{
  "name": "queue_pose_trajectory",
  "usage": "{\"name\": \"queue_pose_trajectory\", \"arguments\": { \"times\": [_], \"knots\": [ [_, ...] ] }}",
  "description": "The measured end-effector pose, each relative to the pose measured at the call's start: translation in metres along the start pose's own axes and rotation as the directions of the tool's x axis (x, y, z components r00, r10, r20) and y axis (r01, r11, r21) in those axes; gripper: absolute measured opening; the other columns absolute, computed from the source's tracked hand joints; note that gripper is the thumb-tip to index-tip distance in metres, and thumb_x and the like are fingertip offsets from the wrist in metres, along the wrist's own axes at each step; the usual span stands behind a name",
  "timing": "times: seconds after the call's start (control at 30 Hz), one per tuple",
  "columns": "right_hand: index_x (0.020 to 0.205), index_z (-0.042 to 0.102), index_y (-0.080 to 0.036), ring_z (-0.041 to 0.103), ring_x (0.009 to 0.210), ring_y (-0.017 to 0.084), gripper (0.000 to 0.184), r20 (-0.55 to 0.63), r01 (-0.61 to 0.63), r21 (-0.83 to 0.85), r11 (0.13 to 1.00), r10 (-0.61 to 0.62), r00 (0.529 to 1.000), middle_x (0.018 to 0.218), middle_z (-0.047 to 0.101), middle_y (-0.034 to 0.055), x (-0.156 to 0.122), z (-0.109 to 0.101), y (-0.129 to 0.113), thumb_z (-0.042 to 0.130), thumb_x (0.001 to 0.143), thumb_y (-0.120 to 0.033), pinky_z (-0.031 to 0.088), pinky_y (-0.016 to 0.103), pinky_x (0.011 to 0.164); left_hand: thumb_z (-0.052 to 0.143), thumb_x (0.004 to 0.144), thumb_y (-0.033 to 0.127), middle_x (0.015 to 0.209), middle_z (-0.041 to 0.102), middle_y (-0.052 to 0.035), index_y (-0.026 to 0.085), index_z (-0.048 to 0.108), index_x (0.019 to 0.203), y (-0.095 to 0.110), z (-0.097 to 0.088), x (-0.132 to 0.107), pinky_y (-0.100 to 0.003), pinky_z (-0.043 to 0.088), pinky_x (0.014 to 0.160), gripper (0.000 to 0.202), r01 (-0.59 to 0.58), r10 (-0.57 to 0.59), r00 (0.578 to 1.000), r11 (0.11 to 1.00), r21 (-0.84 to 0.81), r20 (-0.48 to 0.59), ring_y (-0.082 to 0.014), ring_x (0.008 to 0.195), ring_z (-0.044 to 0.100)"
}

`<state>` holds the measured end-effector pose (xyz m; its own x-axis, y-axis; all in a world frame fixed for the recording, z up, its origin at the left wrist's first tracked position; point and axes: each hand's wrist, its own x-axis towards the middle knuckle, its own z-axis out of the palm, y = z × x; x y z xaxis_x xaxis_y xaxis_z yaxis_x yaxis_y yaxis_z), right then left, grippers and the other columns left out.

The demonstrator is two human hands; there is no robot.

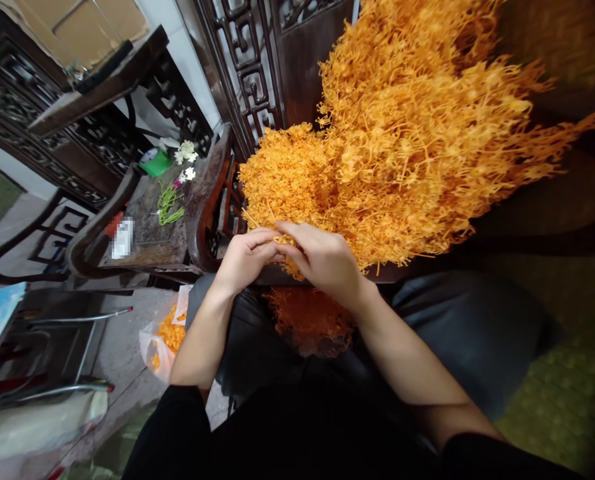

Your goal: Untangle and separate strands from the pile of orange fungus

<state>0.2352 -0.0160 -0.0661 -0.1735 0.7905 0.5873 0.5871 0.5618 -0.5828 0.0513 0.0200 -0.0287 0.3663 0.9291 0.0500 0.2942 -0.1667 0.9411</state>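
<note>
A big heap of orange plastic flower sprigs covers the dark wooden seat in front of me. My left hand and my right hand meet at the heap's near edge, fingers pinched together on a small orange sprig between them. A smaller clump of orange sprigs lies on my lap under the hands. Both forearms are bare, with black sleeves near the elbows.
A carved dark wooden chair to the left holds a green tape roll, white flowers and green stems. A plastic bag of orange pieces sits on the floor. Carved wooden screens stand behind. A metal frame is at lower left.
</note>
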Motion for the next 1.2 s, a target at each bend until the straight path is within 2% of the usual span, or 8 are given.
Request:
{"name": "queue_pose_trajectory", "arguments": {
  "times": [0.2,0.3,0.4,0.53,1.0,1.07,1.13,1.2],
  "knots": [
    [0.123,0.068,-0.016,0.077,0.103,0.022,0.034,-0.018,0.061,0.259,0.964,-0.058,0.998,0.115,0.079,0.0098,0.003,0.001,0.006,0.067,0.101,-0.041,0.060,0.033,0.091,0.081,0.084,0.035,0.076,0.071,-0.0029,0.018,0.082,0.081,0.002,-0.003,0.001,-0.026,0.047,0.065,0.017,-0.118,0.121,0.993,0.974,0.192,-0.002,-0.0140,0.070,0.060],
    [0.112,0.069,-0.016,0.076,0.094,0.018,0.020,-0.073,0.088,0.322,0.943,-0.068,0.995,0.103,0.079,0.0071,0.004,0.002,0.010,0.064,0.102,-0.033,0.059,0.030,0.084,0.071,0.093,0.036,0.076,0.069,-0.0026,0.017,0.080,0.081,0.001,-0.005,0.001,-0.026,0.046,0.068,0.024,-0.152,0.136,0.986,0.969,0.194,0.092,-0.0137,0.071,0.059],
    [0.102,0.070,-0.017,0.074,0.085,0.015,0.011,-0.137,0.053,0.339,0.939,-0.006,0.991,0.093,0.078,0.0041,0.005,0.004,0.011,0.061,0.103,-0.025,0.057,0.028,0.078,0.065,0.097,0.034,0.080,0.071,-0.0024,0.016,0.078,0.086,0.005,-0.007,0.000,-0.025,0.046,0.069,0.025,-0.146,0.111,0.975,0.973,0.180,0.190,-0.0130,0.072,0.059],
    [0.094,0.069,-0.018,0.071,0.079,0.015,0.010,-0.221,-0.018,0.315,0.949,0.091,0.971,0.087,0.076,0.0029,0.002,0.008,0.007,0.061,0.100,-0.019,0.056,0.030,0.075,0.067,0.096,0.034,0.076,0.069,-0.0014,0.016,0.075,0.083,0.015,-0.007,-0.004,-0.025,0.043,0.068,0.024,-0.153,0.110,0.977,0.959,0.240,0.185,-0.0122,0.070,0.056],
    [0.094,0.072,-0.023,0.063,0.062,0.015,0.013,-0.283,-0.159,0.448,0.880,0.308,0.909,0.071,0.067,-0.0004,-0.004,0.012,-0.017,0.061,0.099,-0.028,0.054,0.033,0.063,0.076,0.086,0.047,0.058,0.052,0.0021,0.016,0.076,0.080,0.027,-0.017,-0.008,-0.024,0.030,0.048,0.031,0.128,-0.125,0.959,0.992,0.006,0.255,-0.0086,0.051,0.041],
    [0.092,0.071,-0.025,0.062,0.061,0.016,0.013,-0.372,-0.141,0.468,0.872,0.340,0.864,0.073,0.067,0.0011,-0.004,0.006,-0.018,0.063,0.099,-0.033,0.054,0.034,0.060,0.079,0.084,0.047,0.057,0.054,0.0014,0.017,0.077,0.080,0.028,-0.024,-0.010,-0.024,0.030,0.047,0.031,0.145,-0.136,0.953,0.989,-0.013,0.271,-0.0092,0.050,0.043],
    [0.087,0.068,-0.027,0.056,0.054,0.014,0.014,-0.545,-0.060,0.553,0.831,0.416,0.728,0.069,0.062,0.0001,-0.002,-0.007,-0.017,0.066,0.097,-0.036,0.048,0.030,0.049,0.083,0.080,0.049,0.055,0.054,0.0014,0.017,0.077,0.077,0.027,-0.034,-0.013,-0.024,0.028,0.045,0.032,0.161,-0.140,0.964,0.984,-0.079,0.224,-0.0089,0.047,0.042],
    [0.084,0.065,-0.028,0.047,0.045,0.010,0.014,-0.603,0.044,0.682,0.730,0.527,0.598,0.062,0.054,-0.0026,0.002,-0.023,-0.016,0.071,0.095,-0.036,0.036,0.025,0.037,0.085,0.078,0.050,0.055,0.054,0.0018,0.017,0.075,0.075,0.025,-0.041,-0.012,-0.024,0.026,0.044,0.034,0.139,-0.123,0.987,0.974,-0.177,0.099,-0.0079,0.046,0.040]
  ]
}}
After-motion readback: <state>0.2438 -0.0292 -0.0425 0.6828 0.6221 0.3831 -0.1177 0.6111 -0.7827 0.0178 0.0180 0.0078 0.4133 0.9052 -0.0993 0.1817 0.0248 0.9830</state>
